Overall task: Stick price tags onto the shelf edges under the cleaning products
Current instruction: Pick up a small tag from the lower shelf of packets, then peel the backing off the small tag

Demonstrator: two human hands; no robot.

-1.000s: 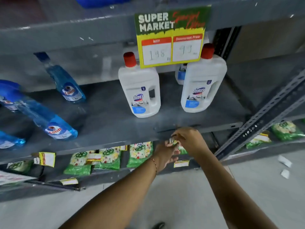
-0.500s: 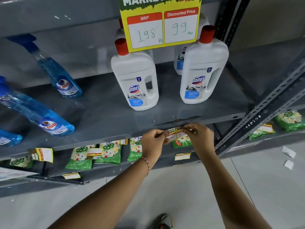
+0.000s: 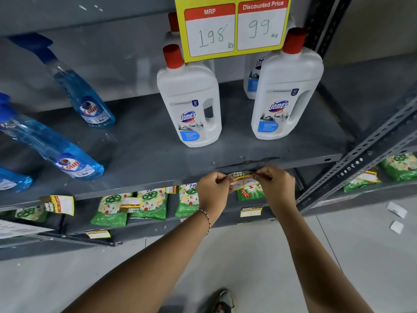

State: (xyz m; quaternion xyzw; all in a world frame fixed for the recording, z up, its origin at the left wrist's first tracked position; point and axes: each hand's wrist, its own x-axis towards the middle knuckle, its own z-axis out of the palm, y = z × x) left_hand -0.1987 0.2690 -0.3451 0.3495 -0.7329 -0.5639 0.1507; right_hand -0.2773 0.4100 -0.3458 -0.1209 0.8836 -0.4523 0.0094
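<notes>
Far left: Colin spray bottles (image 3: pixel 74 162) laid at a slant on the grey shelf, labels facing out for reading. Below them, a loose yellow tag (image 3: pixel 60 204) hanging from the lower shelf edge.

Centre: left Domex bottle (image 3: pixel 191 107) upright near the front, well clear of the shelf lip, leaving the edge free for labelling. Above, yellow price card (image 3: pixel 234 28) marked 198 and 99.

Below centre: left hand (image 3: pixel 213 190) with fingers (image 3: pixel 222 178) pinched closed on the left end of the price tag (image 3: pixel 242 180). Tag held level, stretched flat between both hands, just at the shelf edge (image 3: pixel 158 180) beneath the Domex bottles; contact with the metal not clear. Likely purpose of the two-ended grip: alignment before pressing.

Right of the tag: right hand (image 3: pixel 276 185), fingertips closed on the tag's right end.

Further right: second Domex bottle (image 3: pixel 286 96) upright; slotted steel upright (image 3: pixel 361 154) bounding the bay. Green detergent packets (image 3: pixel 149 203) on the lower shelf, already tagged.
</notes>
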